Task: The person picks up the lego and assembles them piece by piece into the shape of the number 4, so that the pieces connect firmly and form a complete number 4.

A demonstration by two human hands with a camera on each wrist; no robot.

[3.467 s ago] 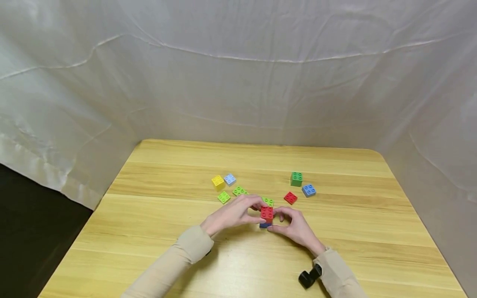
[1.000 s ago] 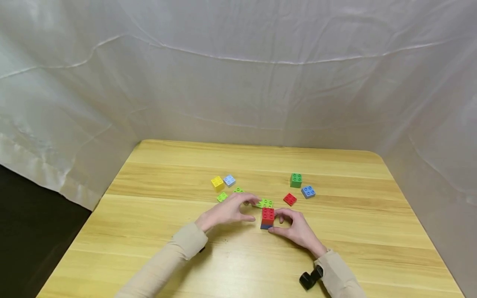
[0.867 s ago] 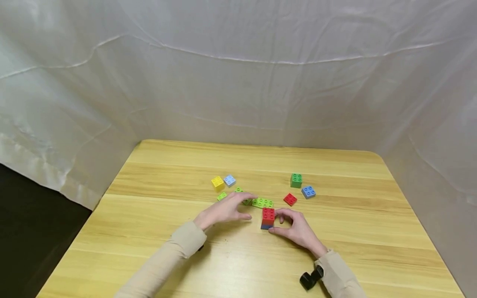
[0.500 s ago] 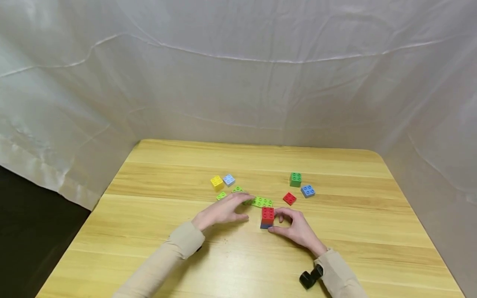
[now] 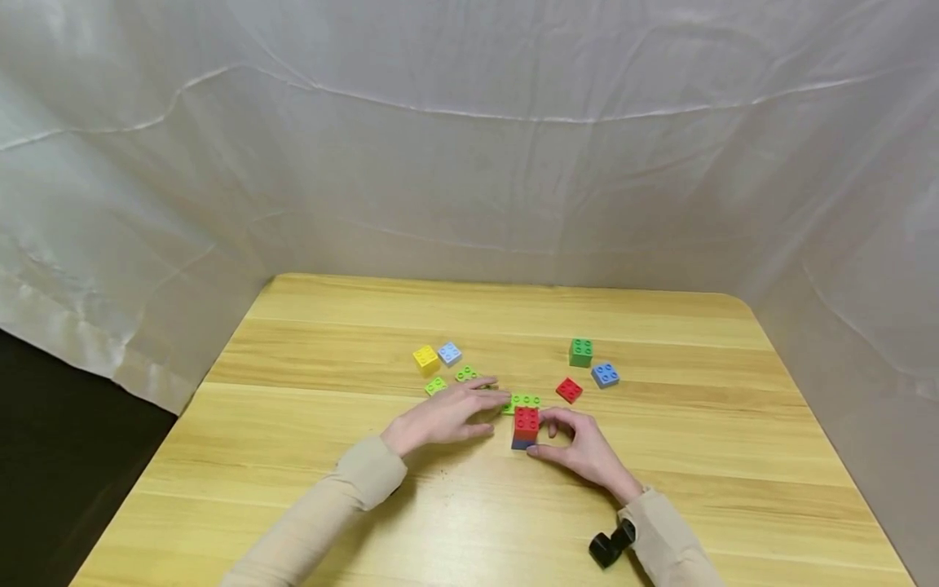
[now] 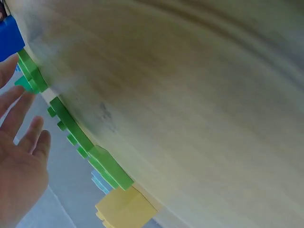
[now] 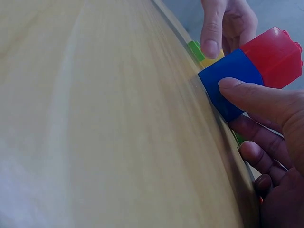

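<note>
My right hand (image 5: 583, 448) pinches the blue brick (image 7: 225, 71) between thumb and fingers. A red brick (image 5: 526, 419) is stacked on top of it, upright on the table. In the right wrist view the thumb lies on the blue side. My left hand (image 5: 443, 414) is palm-down to the left of the stack, its fingers fairly straight and pointing right. Its fingertips overlap the left end of a flat lime-green brick (image 5: 526, 400) behind the stack. Two more lime pieces, a small one (image 5: 436, 386) and a longer one (image 5: 466, 373), lie behind this hand, the longer one partly hidden.
Farther back on the left stand a yellow brick (image 5: 425, 359) and a light-blue brick (image 5: 450, 353). At the back right are a green brick (image 5: 581, 352), a blue brick (image 5: 605, 375) and a flat red piece (image 5: 569, 390). Pale curtains (image 5: 513, 179) surround the wooden table (image 5: 660, 326).
My left hand has let go of the red brick and drawn away to the left, then come slightly right with straighter fingers over the lime brick's end. The right hand keeps its grip.
</note>
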